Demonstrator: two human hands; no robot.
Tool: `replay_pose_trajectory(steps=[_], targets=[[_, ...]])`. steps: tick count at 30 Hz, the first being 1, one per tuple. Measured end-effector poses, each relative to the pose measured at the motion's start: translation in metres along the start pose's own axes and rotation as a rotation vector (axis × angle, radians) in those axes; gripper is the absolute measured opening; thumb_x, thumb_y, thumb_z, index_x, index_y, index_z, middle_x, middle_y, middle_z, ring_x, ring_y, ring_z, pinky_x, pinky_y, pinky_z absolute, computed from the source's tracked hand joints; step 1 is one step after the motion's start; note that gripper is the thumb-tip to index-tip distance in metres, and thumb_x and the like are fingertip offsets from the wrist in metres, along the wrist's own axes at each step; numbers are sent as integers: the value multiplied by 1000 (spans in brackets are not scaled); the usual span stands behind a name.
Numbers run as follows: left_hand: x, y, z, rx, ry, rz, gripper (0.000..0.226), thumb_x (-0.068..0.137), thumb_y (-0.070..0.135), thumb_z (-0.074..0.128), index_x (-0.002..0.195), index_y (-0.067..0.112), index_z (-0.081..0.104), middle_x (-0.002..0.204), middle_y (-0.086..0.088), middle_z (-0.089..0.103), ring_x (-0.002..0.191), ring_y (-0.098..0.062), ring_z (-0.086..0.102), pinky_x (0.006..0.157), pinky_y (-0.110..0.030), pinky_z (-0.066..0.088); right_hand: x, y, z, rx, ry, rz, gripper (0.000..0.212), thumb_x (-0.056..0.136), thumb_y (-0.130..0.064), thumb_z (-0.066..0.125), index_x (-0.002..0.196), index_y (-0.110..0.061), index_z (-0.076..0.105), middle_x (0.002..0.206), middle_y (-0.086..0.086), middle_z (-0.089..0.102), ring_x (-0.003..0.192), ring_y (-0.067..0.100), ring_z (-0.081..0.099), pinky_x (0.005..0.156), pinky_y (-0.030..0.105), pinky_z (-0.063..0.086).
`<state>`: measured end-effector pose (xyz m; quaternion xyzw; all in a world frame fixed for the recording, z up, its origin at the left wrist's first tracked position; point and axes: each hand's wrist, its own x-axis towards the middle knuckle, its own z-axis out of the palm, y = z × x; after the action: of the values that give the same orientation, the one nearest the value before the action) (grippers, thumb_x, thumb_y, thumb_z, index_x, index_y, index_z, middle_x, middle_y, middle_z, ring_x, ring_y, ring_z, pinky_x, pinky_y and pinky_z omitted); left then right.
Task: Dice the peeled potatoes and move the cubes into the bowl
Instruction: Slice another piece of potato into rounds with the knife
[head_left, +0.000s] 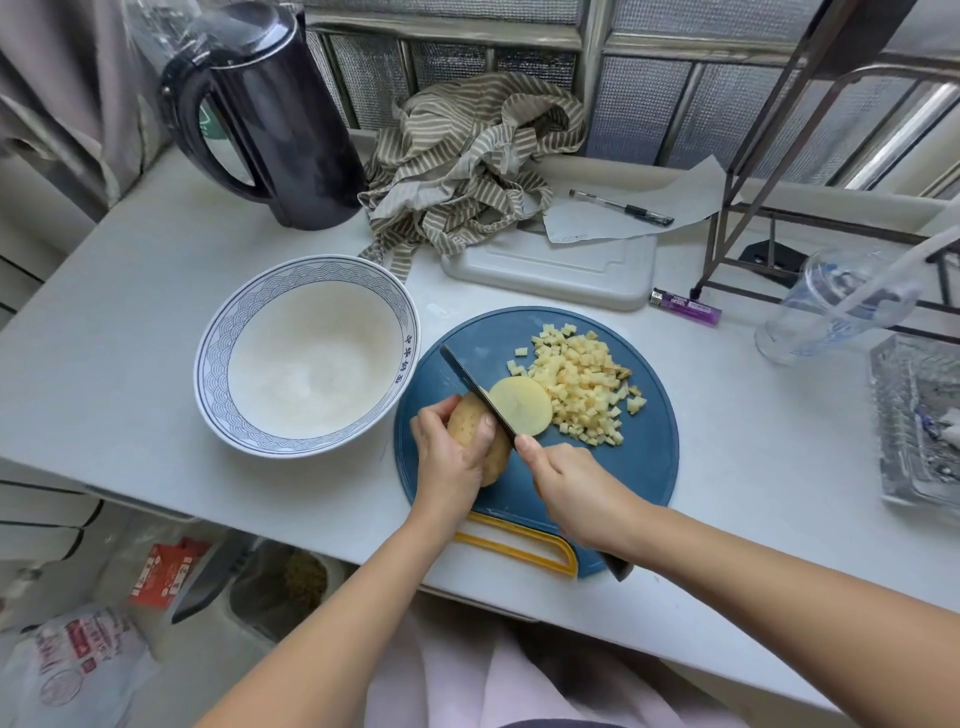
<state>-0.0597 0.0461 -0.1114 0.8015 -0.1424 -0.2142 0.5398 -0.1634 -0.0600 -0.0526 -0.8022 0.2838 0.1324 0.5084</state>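
subject: potato (470, 423), lying on its side at the near left of the round blue cutting board (644, 467), just right of the bowl (218, 364).

left hand (449, 457): curled over the potato from above, thumb on the far side and fingers on the near side, pinning it to the board.

right hand (569, 480): wrapped round the handle of the knife (475, 387), forefinger up near the heel of the blade. the blade stands in the potato's right end. a round slice (522, 405) leans against the blade's right face.

a heap of cubes (582, 384) lies on the right half of the board, well apart from the bowl. the bowl holds no cubes.

handling, by judgement: the potato is firm and fairly heavy for its size, and it does not give under the fingers. its rounded underside lets it roll, and the cut face looks moist, so it is likely slippery. the sound hold is over the top, well left of the blade, fingertips tucked back. laying it on a cut flat face would steady it. the slice is thin, stiff and apt to cling to the blade. the cubes are small, light and loose, so they scatter if pinched; they are better swept together on the blade or scooped in a cupped hand.

risk: fingertips close to the edge as the potato shortens.
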Motion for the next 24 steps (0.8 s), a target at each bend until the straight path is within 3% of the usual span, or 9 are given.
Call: replay_pose_trajectory(steps=[4,8,13,20,24], targets=[[-3,4,2,13,4,18,70,71,58,57,123,16,39,120,1,34,106,-2,40,78,7,27,8,0,0,44,-25,25,58,106,-45,23,60,-13,35,48,0,37,30,7,32,51,31,34],[-2,4,1,15,5,18,68,68,64,56,118,22,37,119,3,34,107,-2,40,79,7,26,14,5,5,57,-11,46,58,105,-48,23,61,-13,35,49,1,38,38,13,35,53,32,37],[-3,1,2,38,-3,51,74,61,71,49,117,24,38,118,3,37,103,18,37,83,6,26,18,18,9,178,-84,128,53,102,-55,25,73,-13,38,54,3,37,40,17,35,42,27,36],[-3,-2,0,13,2,35,75,63,72,51,120,25,39,124,0,42,109,12,41,87,0,32,20,21,10,175,-62,126,55,102,-55,24,71,-13,41,53,3,42,37,13,39,41,25,38],[-5,-2,0,3,20,39,69,67,67,55,120,25,39,123,0,43,108,10,42,84,2,31,22,21,-10,476,-200,245,55,100,-59,30,70,-15,40,52,2,37,40,14,34,38,22,33]])
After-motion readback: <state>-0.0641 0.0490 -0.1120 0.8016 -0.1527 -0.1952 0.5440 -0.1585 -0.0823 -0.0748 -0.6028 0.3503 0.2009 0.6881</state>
